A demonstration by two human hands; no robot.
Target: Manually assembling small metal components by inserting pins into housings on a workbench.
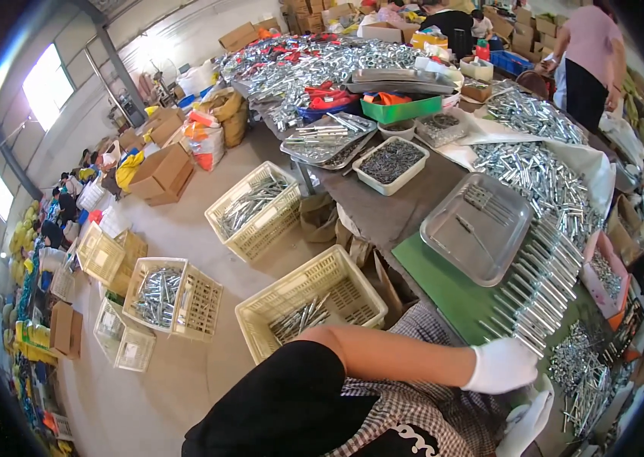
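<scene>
- Left hand (503, 367): white glove, back of hand up, at the near end of the row of silver sleeve anchors (541, 283). Fingers curl down out of sight; can't tell how far open, or whether they grip an anchor.
- Right hand (533, 419): gloved too, just below the left, low in frame. Fingers bent, opening and any hold unclear.
- Anchors lie side by side, thin ends toward the tray; looks like it's so each can be reached and counted singly.
- Shallow metal tray (490, 263) sits beside the row on the green mat (432, 278), a few thin rods (478, 202) inside; rim likely stops them rolling off.
- Small loose fasteners (577, 354) piled right of the hands, pink bin (608, 308) beyond; probably there for short reach.
- Bigger anchor heap (535, 179) farther back on the desk (368, 209), reads as bulk stock.
- Cream crate (352, 286) on the floor left of the desk, metal pieces inside.
</scene>
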